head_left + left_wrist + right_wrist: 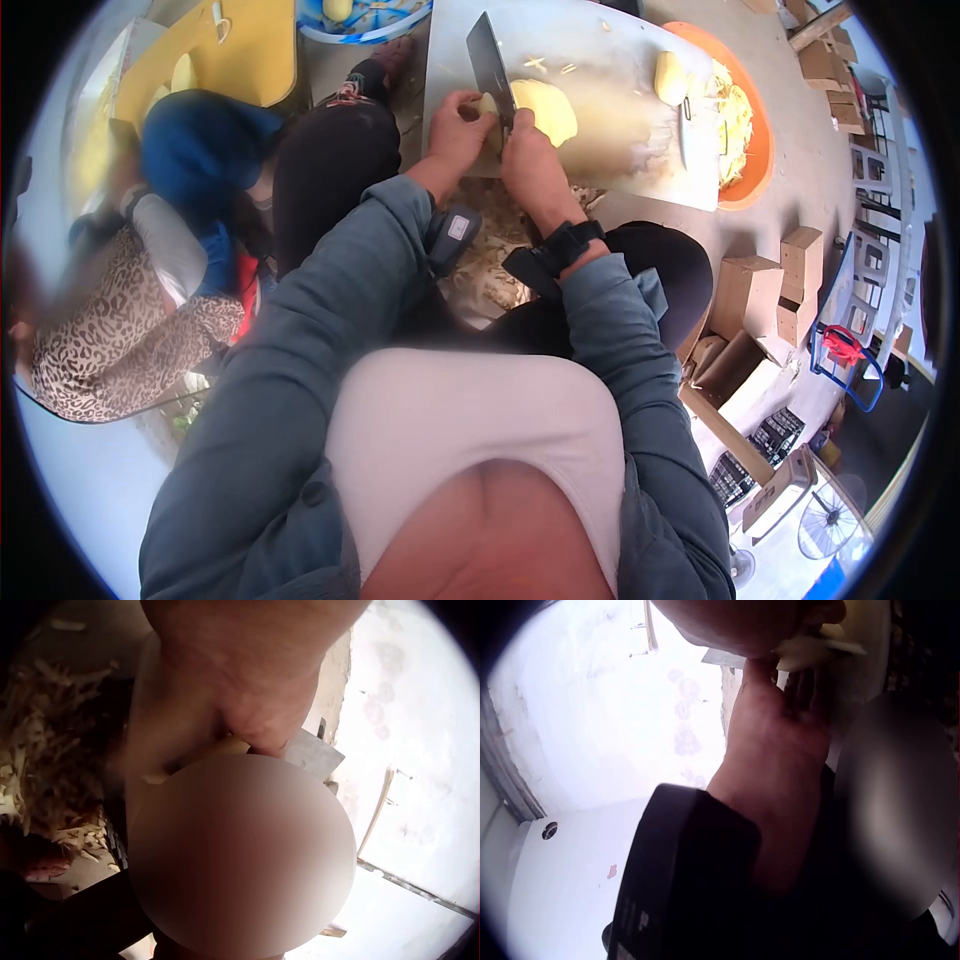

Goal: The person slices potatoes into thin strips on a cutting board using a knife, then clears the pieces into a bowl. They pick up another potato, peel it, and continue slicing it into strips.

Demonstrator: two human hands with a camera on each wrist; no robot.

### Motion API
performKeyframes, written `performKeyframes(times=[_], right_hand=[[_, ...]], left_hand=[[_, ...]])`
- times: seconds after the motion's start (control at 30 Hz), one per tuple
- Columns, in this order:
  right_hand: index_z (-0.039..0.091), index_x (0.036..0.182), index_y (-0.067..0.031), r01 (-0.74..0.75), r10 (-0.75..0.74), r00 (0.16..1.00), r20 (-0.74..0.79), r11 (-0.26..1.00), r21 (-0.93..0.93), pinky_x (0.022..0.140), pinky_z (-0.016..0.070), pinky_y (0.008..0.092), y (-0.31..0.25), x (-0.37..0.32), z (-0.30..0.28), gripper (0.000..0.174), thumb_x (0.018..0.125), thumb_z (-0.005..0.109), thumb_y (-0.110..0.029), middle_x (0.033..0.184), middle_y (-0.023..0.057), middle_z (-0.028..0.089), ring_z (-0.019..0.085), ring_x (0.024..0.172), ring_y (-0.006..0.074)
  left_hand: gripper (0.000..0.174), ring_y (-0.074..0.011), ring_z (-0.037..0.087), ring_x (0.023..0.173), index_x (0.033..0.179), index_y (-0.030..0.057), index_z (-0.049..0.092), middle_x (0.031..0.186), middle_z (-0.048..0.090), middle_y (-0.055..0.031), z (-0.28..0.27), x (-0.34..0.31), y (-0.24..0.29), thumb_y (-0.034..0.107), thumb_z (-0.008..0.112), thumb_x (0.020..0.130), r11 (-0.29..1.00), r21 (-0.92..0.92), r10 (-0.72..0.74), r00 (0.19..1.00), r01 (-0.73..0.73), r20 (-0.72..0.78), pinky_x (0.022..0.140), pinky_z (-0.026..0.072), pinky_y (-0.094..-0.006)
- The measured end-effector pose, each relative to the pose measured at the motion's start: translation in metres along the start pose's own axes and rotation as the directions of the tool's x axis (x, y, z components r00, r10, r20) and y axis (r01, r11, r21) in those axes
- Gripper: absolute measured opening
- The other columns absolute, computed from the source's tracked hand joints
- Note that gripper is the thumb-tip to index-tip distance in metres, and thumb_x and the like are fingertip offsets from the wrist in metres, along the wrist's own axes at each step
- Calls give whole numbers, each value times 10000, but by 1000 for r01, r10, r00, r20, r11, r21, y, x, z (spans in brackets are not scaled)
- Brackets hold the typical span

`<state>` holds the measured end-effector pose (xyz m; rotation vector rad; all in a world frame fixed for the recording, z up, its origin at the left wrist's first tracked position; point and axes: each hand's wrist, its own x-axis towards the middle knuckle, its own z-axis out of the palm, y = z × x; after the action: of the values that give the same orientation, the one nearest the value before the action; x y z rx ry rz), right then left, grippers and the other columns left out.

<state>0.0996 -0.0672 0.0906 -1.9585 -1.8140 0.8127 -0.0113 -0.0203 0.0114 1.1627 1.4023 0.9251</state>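
Note:
In the head view my right hand (532, 165) grips a cleaver (488, 60) by its handle, the broad grey blade standing up and pointing away from me. My left hand (460, 135) holds a pale peeled potato (488, 106) close against the blade's left side. Right of the blade, a fanned heap of yellow potato slices (545, 112) lies on the white cutting board (610, 50). Part of the cleaver blade (313, 755) shows past a hand in the left wrist view. The right wrist view catches the potato (802, 652) between the hands, partly hidden by fingers.
Another peeled potato (671, 78) and a small white-handled tool (685, 135) lie at the board's right. Beyond stands an orange basin (762, 150) of shredded strips. A second person in leopard print (100, 320) sits at left beside a yellow board (255, 50). Cardboard boxes (745, 295) stand right.

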Motion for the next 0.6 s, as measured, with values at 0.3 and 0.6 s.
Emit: performKeyframes(times=[0.3, 0.6], right_hand=[[378, 945, 41, 21, -23, 999, -22, 996, -88, 666, 469, 505, -12, -25, -26, 187, 797, 493, 40, 806, 302, 580, 588, 782, 464], [378, 941, 43, 29, -30, 999, -10, 994, -108, 677, 472, 509, -19, -26, -30, 204, 775, 495, 58, 833, 303, 578, 590, 791, 462]], left_hand=[[443, -130, 570, 704, 1146, 23, 527, 837, 580, -59, 6, 4, -5, 138, 693, 752, 1000, 26, -5, 999, 6, -36, 625, 484, -262], [453, -121, 565, 693, 1115, 21, 535, 812, 576, -50, 9, 7, -11, 139, 734, 726, 998, 49, 40, 998, -37, -57, 620, 484, -260]])
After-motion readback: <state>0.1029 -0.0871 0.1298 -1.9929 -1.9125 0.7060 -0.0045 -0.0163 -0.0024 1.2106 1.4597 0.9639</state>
